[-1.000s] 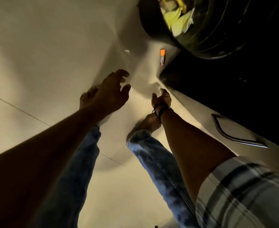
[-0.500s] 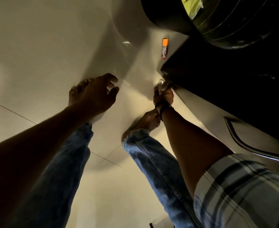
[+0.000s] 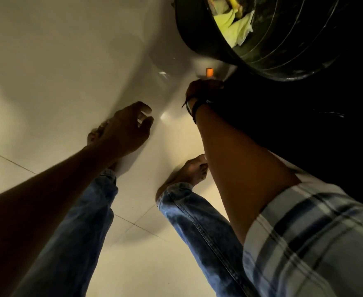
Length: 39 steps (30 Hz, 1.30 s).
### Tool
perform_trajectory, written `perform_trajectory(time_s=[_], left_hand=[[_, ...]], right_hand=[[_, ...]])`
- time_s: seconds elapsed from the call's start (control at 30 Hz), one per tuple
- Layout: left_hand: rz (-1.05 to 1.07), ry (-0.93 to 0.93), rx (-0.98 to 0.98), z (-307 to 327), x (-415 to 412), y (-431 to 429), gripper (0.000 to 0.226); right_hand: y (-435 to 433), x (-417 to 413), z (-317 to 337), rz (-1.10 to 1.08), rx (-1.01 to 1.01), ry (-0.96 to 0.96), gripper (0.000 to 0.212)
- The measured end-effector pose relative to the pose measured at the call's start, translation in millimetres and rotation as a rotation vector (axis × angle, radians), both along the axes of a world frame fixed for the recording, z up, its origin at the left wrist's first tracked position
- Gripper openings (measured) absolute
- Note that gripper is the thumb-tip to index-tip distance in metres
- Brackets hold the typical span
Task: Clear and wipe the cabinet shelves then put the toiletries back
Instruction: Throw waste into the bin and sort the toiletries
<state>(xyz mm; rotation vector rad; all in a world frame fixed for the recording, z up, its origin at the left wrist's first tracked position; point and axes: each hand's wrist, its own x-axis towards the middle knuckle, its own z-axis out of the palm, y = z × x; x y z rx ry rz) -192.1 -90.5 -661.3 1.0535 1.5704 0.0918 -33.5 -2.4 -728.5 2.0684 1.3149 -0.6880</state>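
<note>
The right hand [image 3: 205, 91] reaches down to a small orange-capped tube [image 3: 209, 72] on the floor [image 3: 58, 71], just beyond its fingers; their grip is hidden. The left hand [image 3: 126, 130] hangs empty, fingers spread. Probably mid-task: a toiletry is still on the floor.

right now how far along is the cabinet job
Done: nothing I can confirm; no shelves or wiped surfaces show. A dark bucket holds yellow-green cloths.
In hand: the right hand reaches down toward an orange-capped tube on the floor by a dark cabinet; whether it grips anything is unclear. The left hand hangs open, empty.
Left: picking up the tube, and probably returning the toiletries.
</note>
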Motion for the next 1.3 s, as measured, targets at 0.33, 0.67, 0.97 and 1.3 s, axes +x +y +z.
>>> perform_trajectory(time_s=[0.33, 0.67, 0.97, 1.3], left_hand=[[0.289, 0.042, -0.148, 74.2, -26.0, -6.7, 0.026], [0.333, -0.116, 0.096, 354.5, -63.6, 21.4, 0.022], [0.632, -0.401, 0.176, 552.5, -30.7, 47.3, 0.023], [0.569, -0.635, 0.127, 612.8, 53.6, 64.4, 0.029]], right_hand=[[-64.0, -50.6, 96.2, -0.463, 0.216, 0.585, 0.032], [-86.1, -77.1, 406.4, -0.213, 0.151, 0.998, 0.033], [-70.0, -39.4, 619.2, -0.675, 0.404, 1.106, 0.025], [-61.7, 23.7, 678.5, -1.238, 0.969, 1.224, 0.023]])
